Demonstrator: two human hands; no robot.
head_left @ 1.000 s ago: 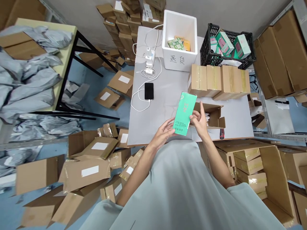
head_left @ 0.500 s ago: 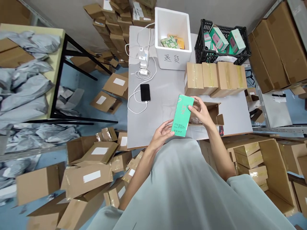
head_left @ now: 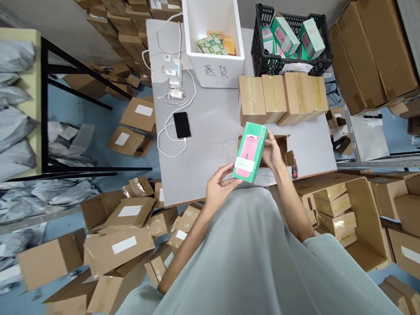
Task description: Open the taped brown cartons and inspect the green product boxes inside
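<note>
A green product box (head_left: 250, 152) with a pink device printed on its face is held tilted over the table's front edge. My left hand (head_left: 220, 186) grips its lower left corner, thumb along the bottom edge. On the upper right side, my right hand (head_left: 271, 151) is closed around the box, its fingers partly hidden behind it. Beneath and behind the box lies an open cardboard carton (head_left: 282, 143), mostly covered by the box and my right hand. A red and black tool (head_left: 295, 169) rests just right of that carton.
Sealed cartons (head_left: 262, 98) line the table behind. Farther back stand a white foam bin (head_left: 215, 70) and a black crate (head_left: 259, 41) holding green boxes. A phone (head_left: 182, 125) on a cable lies at left. Loose cartons (head_left: 121, 240) crowd the floor; a large carton (head_left: 367, 218) stands at right.
The green box has been turned in my hands from its text side to the side with the pink picture. My right thumb has left its front. The camera view has shifted.
</note>
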